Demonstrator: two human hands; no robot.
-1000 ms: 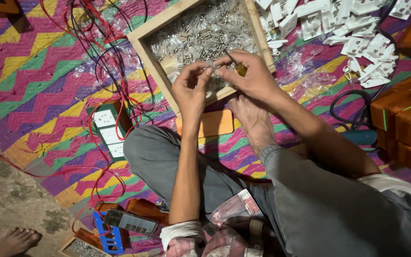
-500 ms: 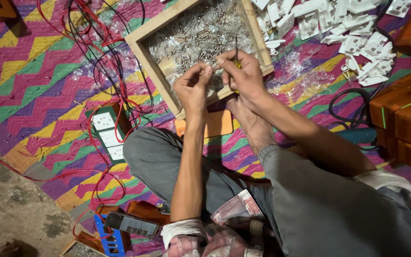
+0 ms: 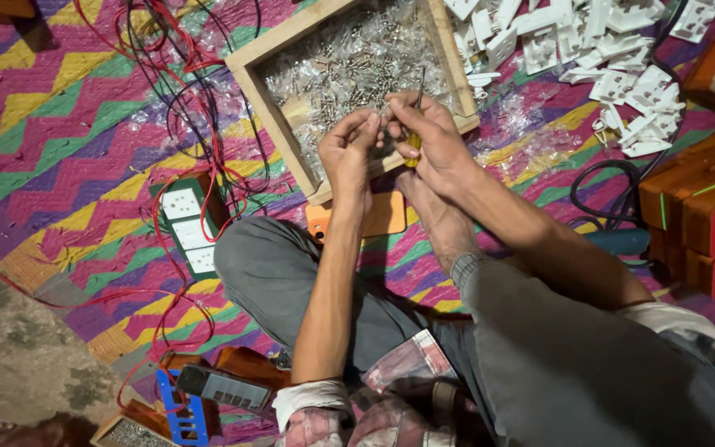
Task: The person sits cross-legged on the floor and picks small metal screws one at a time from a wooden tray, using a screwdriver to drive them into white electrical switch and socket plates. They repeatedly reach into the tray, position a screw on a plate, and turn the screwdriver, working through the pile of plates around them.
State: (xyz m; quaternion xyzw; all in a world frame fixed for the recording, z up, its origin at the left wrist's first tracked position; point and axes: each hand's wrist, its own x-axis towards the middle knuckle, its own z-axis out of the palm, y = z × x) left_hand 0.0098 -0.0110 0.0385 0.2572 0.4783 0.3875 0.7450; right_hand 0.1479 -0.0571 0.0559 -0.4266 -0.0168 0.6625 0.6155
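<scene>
I sit cross-legged on a zigzag mat. My right hand (image 3: 430, 142) grips a yellow-handled screwdriver (image 3: 414, 141), its thin shaft sticking up from my fist. My left hand (image 3: 347, 149) has its fingertips pinched together against my right hand; whatever small piece it pinches is hidden by the fingers. Both hands hover over the near edge of a shallow wooden tray (image 3: 271, 112) filled with small shiny screws and clear plastic bits. My bare foot (image 3: 440, 219) lies just below the hands.
A pile of white plastic switch parts (image 3: 614, 50) lies at upper right. Red and black wires (image 3: 184, 99) loop left of the tray, beside a white socket plate (image 3: 190, 228). Orange-brown wooden boxes (image 3: 697, 215) stand at right. An orange piece (image 3: 382, 217) lies under the tray edge.
My hands stayed together over the tray's near edge while the camera view shifted slightly. The screwdriver shaft now points upward from my right fist.
</scene>
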